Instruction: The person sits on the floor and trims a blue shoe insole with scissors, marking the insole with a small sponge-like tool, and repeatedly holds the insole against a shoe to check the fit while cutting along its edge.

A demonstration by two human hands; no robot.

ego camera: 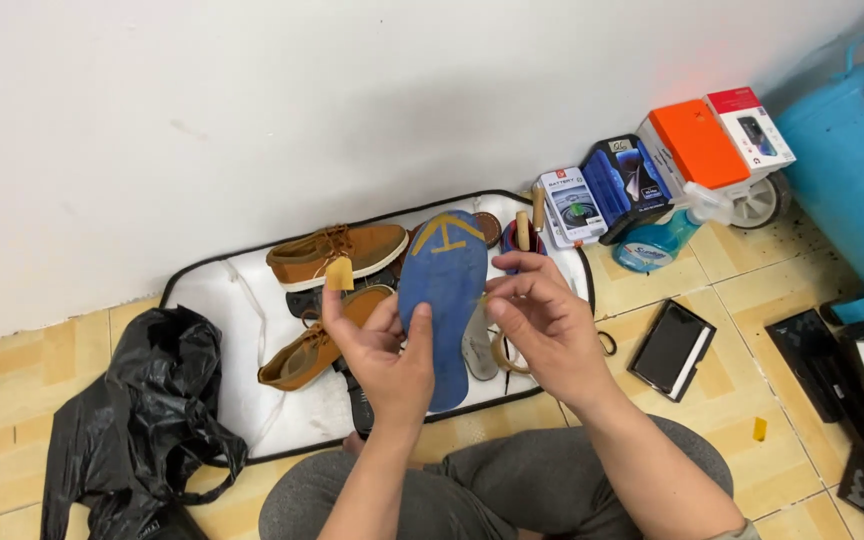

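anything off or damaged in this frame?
One oddity: a tan patch sits on the tip of the left hand's index finger, like tape or a bandage. The left hand holds a blue flip-flop sole-up, and the right hand pinches at its edge. No tear is visible on it. Nothing spilled.

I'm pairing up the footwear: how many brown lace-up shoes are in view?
2. One brown shoe lies on the white mat near the wall; the other sits closer, partly behind the left hand. More could be hidden under the blue flip-flop.
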